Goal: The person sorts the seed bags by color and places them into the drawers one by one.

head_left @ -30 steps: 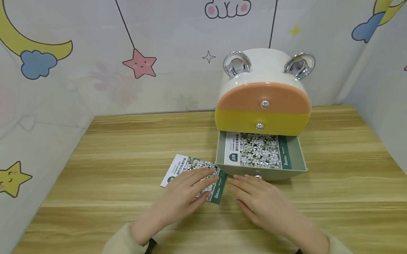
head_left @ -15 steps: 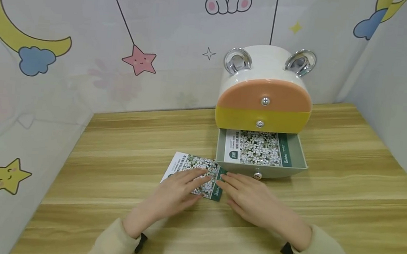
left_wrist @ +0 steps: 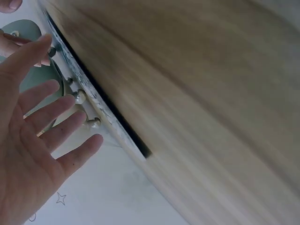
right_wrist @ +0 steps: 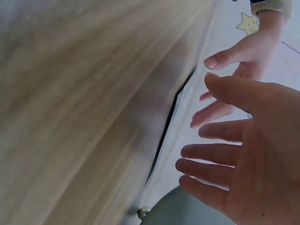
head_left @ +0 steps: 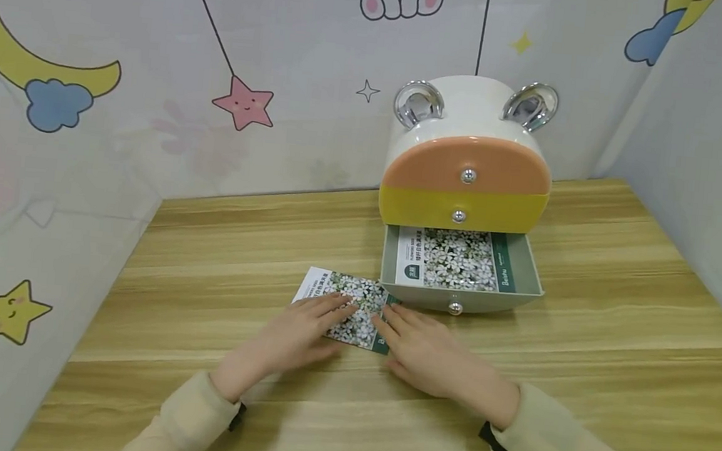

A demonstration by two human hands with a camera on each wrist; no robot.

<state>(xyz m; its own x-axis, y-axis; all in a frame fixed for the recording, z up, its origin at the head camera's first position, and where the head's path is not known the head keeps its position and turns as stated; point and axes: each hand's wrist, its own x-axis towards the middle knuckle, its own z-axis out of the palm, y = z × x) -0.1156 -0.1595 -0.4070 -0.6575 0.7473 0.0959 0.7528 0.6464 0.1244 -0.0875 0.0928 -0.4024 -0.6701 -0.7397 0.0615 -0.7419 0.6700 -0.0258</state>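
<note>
A flower seed packet (head_left: 360,322) with a white-blossom picture lies on the table, one corner close to the front of the pulled-out green drawer (head_left: 496,303). My left hand (head_left: 295,338) is over the packet's left part, fingers stretched out. Over its green right end is my right hand (head_left: 422,353), fingers straight and slightly spread. Both wrist views show the palms with nothing held; the packet's thin edge (left_wrist: 101,105) appears beyond the fingers in the left one. A second matching seed packet (head_left: 460,260) lies face up inside the drawer.
The drawer belongs to a white cabinet (head_left: 474,106) with silver ears, standing at the back. Its orange drawer (head_left: 427,167) and yellow drawer (head_left: 414,205) are closed, each with a silver knob. Walls printed with stars and moons enclose the wooden table (head_left: 224,242).
Both hands have shifted left, the right one from in front of the drawer knob to over the packet's right end. The packet and drawer stay put while the head view tilts slightly.
</note>
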